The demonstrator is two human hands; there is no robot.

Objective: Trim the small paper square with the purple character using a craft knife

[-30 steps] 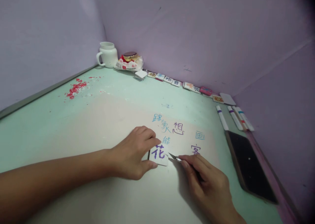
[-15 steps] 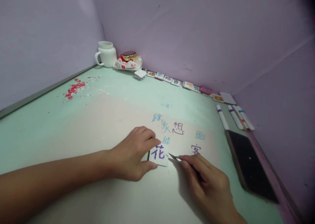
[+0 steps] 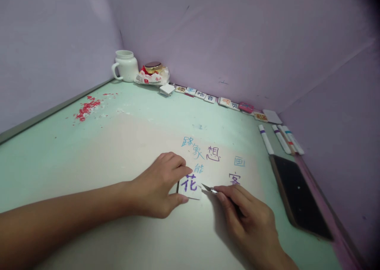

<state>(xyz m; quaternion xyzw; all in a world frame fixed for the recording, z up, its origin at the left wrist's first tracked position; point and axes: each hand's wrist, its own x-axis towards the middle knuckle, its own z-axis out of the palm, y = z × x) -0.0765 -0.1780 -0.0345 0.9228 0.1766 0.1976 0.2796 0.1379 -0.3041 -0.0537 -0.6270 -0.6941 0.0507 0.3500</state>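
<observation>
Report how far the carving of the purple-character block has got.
Done: the purple character is drawn on the white block; a row of finished-looking small blocks lines the wall. In hand: the left hand pins the block, and the right hand holds a craft knife with its tip at the block's right edge. Left: no cuts show in the character yet.

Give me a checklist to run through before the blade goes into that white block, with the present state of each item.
1. Left hand pins the white block flat on the table: ok.
2. Right hand grips the craft knife like a pen: ok.
3. Blade tip at the block's right edge: ok, though contact cannot be told.
4. Left fingertips out of the blade's line: cannot tell; they sit close to the tip.
5. Purple character on the block faces up and is readable: ok.
6. Phone clear of the right hand: ok.
</observation>
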